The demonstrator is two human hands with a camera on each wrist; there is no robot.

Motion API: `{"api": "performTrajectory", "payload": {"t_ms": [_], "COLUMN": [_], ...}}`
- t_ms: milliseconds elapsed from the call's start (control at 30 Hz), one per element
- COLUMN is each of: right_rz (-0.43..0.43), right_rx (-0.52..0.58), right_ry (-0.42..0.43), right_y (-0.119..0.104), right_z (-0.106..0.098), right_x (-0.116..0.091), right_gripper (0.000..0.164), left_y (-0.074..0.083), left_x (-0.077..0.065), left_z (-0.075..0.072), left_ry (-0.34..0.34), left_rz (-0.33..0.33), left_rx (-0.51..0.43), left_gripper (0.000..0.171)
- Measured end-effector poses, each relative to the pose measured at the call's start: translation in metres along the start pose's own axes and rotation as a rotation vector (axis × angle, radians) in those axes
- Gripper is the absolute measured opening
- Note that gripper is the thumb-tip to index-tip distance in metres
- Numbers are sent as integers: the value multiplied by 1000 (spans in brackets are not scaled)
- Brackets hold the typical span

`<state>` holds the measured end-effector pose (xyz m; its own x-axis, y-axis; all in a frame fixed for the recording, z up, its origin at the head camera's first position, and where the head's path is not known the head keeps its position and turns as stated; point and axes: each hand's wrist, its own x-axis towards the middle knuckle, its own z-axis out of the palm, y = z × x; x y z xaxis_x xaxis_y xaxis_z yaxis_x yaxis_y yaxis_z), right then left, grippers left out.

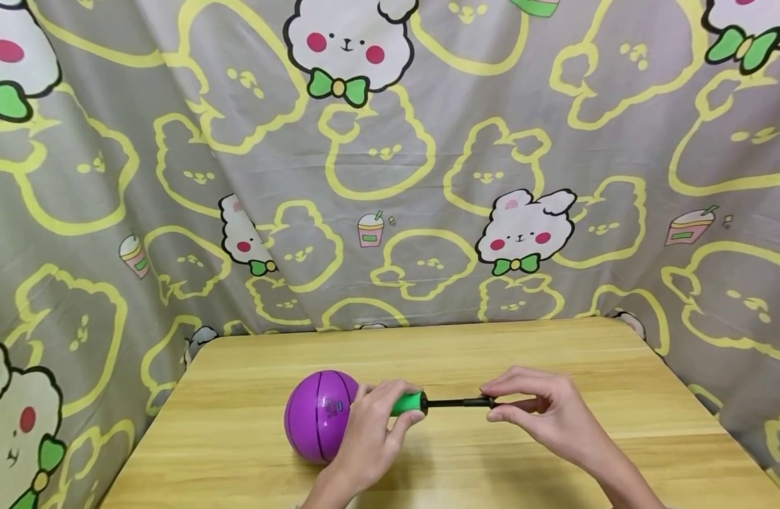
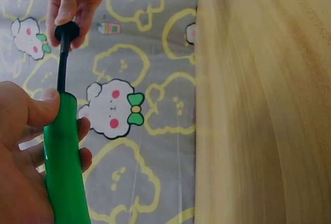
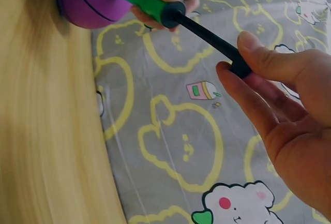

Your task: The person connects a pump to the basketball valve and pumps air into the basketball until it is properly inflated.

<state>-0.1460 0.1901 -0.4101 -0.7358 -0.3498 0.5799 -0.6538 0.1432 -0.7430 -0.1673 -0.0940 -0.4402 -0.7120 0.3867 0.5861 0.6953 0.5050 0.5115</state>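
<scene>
A small green hand pump (image 2: 66,167) lies sideways above the table, its black rod drawn out to the right. My left hand (image 1: 371,431) grips the green barrel, fingers and thumb wrapped round it. With thumb and fingertips, my right hand (image 1: 549,410) pinches the black end knob (image 3: 240,68) of the rod. Left of the pump sits a purple ball (image 1: 316,417) with black seam lines, partly behind my left hand in the head view. In the right wrist view the barrel's far end overlaps the ball.
The wooden table (image 1: 250,367) spreads beneath both hands. A grey curtain (image 1: 428,212) with yellow outlines and white cartoon animals hangs behind the table and along its sides.
</scene>
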Motion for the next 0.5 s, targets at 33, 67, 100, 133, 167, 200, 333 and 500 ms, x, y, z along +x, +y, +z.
{"api": "performTrajectory", "payload": {"t_ms": [33,67,100,133,167,200,333,500], "right_rz": [-7,-12,-16,-22,-26,-31,-33,-56], "right_rx": [2,4,5,6,7,9,6,-5], "right_ry": [4,7,9,9,10,10,13,45], "right_y": [1,1,2,3,4,5,7,10], "right_z": [2,4,5,8,10,12,22,37], "right_x": [0,0,0,1,1,1,0,1], "right_gripper": [31,31,30,29,29,28,26,29], "left_y": [0,1,1,2,2,3,4,6], "left_x": [0,0,0,0,0,0,-1,-3], "left_z": [1,1,2,2,3,4,6,10], "left_ry": [-3,-6,-9,-11,-13,-17,-33,-45], "left_rz": [1,2,4,6,8,8,5,8], "left_rx": [1,2,6,8,9,10,6,6], "left_gripper": [18,18,18,18,18,18,18,18]}}
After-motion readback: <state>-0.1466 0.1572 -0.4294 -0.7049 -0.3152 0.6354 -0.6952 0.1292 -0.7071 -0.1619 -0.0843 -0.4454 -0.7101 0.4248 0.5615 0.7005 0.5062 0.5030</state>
